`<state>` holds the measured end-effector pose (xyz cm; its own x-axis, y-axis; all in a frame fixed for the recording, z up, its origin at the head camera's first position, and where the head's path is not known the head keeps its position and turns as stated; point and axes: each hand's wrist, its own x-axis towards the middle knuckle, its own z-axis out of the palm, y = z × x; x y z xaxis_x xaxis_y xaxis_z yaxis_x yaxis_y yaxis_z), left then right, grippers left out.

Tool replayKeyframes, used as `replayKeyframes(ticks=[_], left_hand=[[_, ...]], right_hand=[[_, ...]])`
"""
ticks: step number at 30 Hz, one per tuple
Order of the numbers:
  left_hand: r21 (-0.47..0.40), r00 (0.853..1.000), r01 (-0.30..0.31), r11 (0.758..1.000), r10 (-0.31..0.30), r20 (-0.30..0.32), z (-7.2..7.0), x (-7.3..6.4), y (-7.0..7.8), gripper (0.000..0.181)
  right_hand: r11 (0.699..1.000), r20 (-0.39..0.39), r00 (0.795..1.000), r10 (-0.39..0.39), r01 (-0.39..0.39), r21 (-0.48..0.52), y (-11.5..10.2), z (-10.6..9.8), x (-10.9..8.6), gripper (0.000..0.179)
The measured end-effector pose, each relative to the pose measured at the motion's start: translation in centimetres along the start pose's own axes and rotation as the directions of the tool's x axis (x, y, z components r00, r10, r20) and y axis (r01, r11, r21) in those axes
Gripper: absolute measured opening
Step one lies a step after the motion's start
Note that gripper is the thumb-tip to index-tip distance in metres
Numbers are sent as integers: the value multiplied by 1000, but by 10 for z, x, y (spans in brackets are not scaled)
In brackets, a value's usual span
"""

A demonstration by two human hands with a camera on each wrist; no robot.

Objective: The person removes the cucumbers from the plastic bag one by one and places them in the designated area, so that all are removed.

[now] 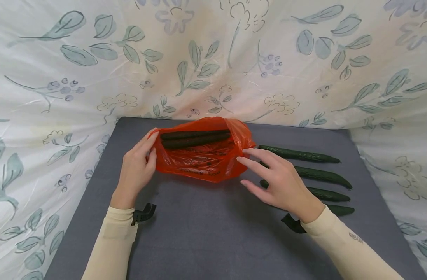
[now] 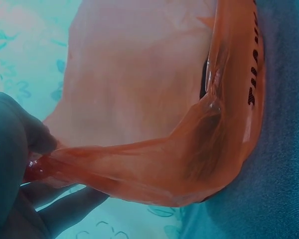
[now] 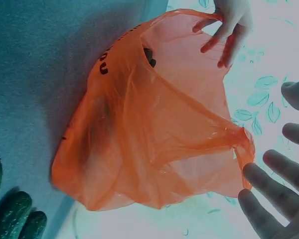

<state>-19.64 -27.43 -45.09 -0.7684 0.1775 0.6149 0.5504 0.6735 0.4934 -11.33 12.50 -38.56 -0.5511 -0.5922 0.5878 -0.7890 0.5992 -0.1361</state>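
Note:
A red plastic bag (image 1: 199, 167) stands with its mouth spread at the back middle of the table. Inside it, two dark green cucumbers (image 1: 196, 142) lie side by side. My left hand (image 1: 135, 165) pinches the bag's rim at the left corner, thumb against fingers, as the left wrist view shows. On the opposite side, my right hand (image 1: 281, 181) has its fingers spread. In the right wrist view, its fingertips (image 3: 251, 172) are at the bag's gathered corner, not curled round it. Beneath and beyond that hand lie several cucumbers (image 1: 304, 154), partly hidden by it.
The dark grey table (image 1: 199, 233) carries the bag and the loose cucumbers, which lie in a column along its right side. A floral-patterned cloth (image 1: 185, 77) rises behind the table and along both sides. Black straps (image 1: 145, 213) sit at both wrists.

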Motion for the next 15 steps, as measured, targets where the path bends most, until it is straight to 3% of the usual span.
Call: replayKeyframes(ticks=[15], left_hand=[[3,1000,-11,1000,11,-8,0,0,1,55]], right_hand=[[998,25,998,-61,61,8,-7,-1,37,55]])
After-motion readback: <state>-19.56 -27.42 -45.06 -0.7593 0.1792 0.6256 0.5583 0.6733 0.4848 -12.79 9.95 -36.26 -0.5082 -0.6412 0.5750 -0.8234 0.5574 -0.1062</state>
